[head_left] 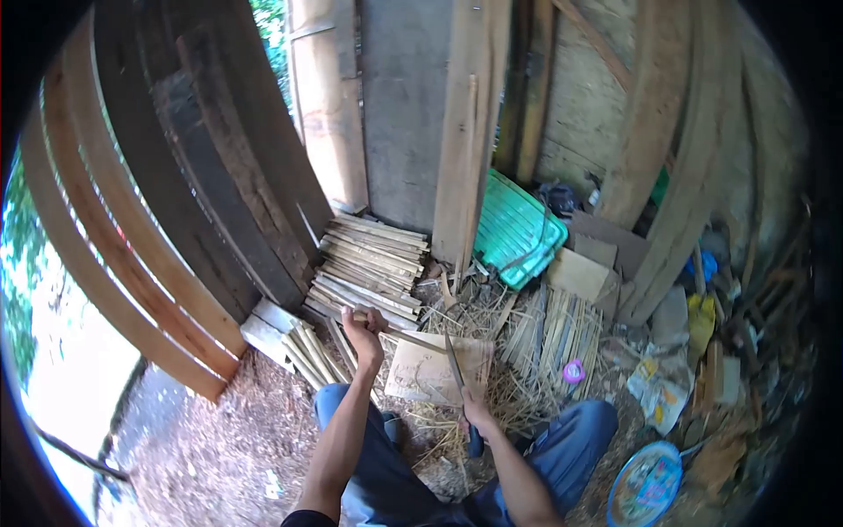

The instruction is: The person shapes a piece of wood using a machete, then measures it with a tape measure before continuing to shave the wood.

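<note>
My left hand [363,332] is closed around one end of a thin wooden strip [413,341], which points right over a flat board [421,376] on the ground. In my right hand [475,416] is a long-bladed knife [456,369], its dark handle showing below the fist and its blade slanting upward. Near its tip, the blade overlaps the far end of the strip in this view. Just beyond my left hand lies a stack of cut strips [373,259]. My knees are bent on either side of the board.
Loose thin strips [562,342] and shavings lie right of the board. A green plastic crate [518,228] leans behind them. More strips rest on a pale block [268,334] at left. A pink round object [573,371] and a blue-rimmed basin [645,483] are at right. Upright planks [474,132] stand behind.
</note>
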Demonstrator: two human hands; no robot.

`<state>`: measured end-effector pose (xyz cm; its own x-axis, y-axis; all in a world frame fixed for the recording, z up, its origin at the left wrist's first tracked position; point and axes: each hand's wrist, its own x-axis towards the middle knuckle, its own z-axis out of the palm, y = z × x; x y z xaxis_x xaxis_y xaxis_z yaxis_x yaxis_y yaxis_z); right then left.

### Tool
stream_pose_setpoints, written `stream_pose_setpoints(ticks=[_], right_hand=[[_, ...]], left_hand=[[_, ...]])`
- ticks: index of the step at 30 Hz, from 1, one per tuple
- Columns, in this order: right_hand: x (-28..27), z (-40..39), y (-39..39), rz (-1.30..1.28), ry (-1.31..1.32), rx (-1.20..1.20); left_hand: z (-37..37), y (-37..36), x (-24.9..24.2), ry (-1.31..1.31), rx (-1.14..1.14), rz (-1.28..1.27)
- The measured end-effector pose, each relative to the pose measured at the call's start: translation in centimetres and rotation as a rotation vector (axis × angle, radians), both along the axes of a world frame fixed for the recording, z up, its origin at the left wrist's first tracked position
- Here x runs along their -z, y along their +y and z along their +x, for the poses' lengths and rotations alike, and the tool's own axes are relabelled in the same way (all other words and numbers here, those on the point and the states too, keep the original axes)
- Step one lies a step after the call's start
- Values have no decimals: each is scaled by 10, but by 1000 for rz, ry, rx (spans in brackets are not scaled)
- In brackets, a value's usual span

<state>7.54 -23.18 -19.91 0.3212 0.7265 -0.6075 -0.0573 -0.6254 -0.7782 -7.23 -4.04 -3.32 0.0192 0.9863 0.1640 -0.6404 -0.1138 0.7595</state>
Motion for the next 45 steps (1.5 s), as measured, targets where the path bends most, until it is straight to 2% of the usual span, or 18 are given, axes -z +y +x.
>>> stream_pose_setpoints(ticks=[2, 5, 8, 12, 14, 15, 19, 24, 25, 27, 28, 30, 32, 36, 38, 40, 42, 45], right_hand=[[-9, -1, -6, -123, -75, 81], [2, -9, 6, -45, -39, 141], [-27, -12, 6, -26, -120, -3], [31, -7, 10, 193, -430, -40], [-3, -13, 22, -119, 7, 208], [-6, -10, 21, -101, 114, 213], [-35, -18, 12, -153, 46, 148], [-115, -69, 35, 168, 53, 73], [-93, -73, 41, 161, 60, 86], [-47, -76, 59, 361, -256, 150], [-42, -75, 56, 357, -252, 155], [-44, -64, 61, 26, 142, 248], [-74, -57, 62, -40, 139, 202], [-100, -63, 41, 74, 34, 76], [-48, -72, 33, 504, -528, -34], [-40, -81, 30, 521, -569, 55], [-48, -72, 32, 161, -470, -49], [-65, -78, 31, 208, -428, -38]], left_hand=[[2, -4, -7, 21, 22, 48], [13, 10, 1, 55, -1, 17], [14, 29, 7, 107, 116, 144], [24, 45, 2, 144, 99, 45], [23, 54, -2, 63, 184, 7], [22, 52, -3, 60, 186, 1], [18, 49, -10, 85, 8, -65], [32, 43, -9, 154, -119, 72], [31, 41, -11, 160, -96, 66], [32, 37, -9, 157, -78, 79], [31, 34, -10, 143, -74, 96], [26, 34, -11, 187, -190, 60], [18, 43, -5, 72, -190, 18], [15, 36, -2, 43, -104, 61], [14, 35, -6, 70, -125, 54], [10, 41, -3, 54, -263, -27], [2, 51, -2, -47, -242, -57], [1, 48, 0, -64, -260, -67]])
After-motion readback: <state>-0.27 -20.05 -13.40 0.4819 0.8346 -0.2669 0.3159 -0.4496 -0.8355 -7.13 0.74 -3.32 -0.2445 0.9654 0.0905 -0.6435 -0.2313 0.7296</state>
